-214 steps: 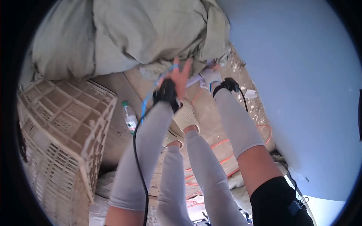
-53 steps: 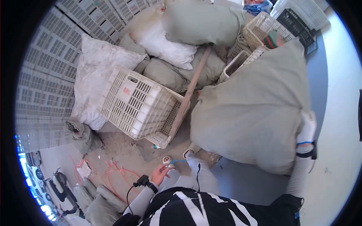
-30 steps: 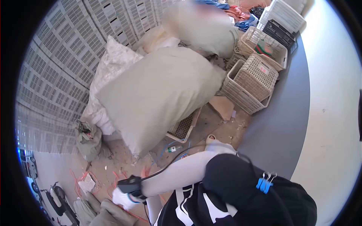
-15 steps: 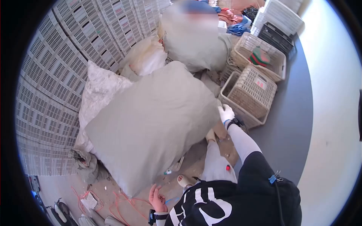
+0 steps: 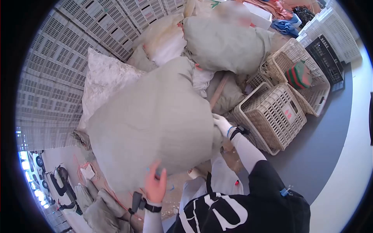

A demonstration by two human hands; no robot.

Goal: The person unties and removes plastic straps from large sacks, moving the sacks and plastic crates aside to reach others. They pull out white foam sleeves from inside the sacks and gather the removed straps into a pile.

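Note:
A large, full grey-green woven sack point(image 5: 151, 120) fills the middle of the view, leaning up in front of me. My right hand point(image 5: 222, 125), in a white glove, is closed on the sack's right edge, its fingertips partly hidden by the cloth. My left hand point(image 5: 156, 184) is bare and overlaps the sack's lower edge, with its fingers apart and nothing in them. Behind the big sack on the left stands a whitish, dirty sack point(image 5: 107, 75). Another full grey-green sack point(image 5: 227, 46) lies beyond it.
Stacked plastic crates point(image 5: 58, 73) form a wall on the left. Beige crates point(image 5: 274, 116) stand to the right, one holding a red-and-green striped item point(image 5: 298, 75). More grey sacks point(image 5: 103, 213) and red cord point(image 5: 110, 190) lie at lower left. A scooter point(image 5: 68, 190) stands beyond.
My left hand has risen to the sack's lower edge. My right hand still grips its side, now further left in view. The view has turned, and the far person is less visible.

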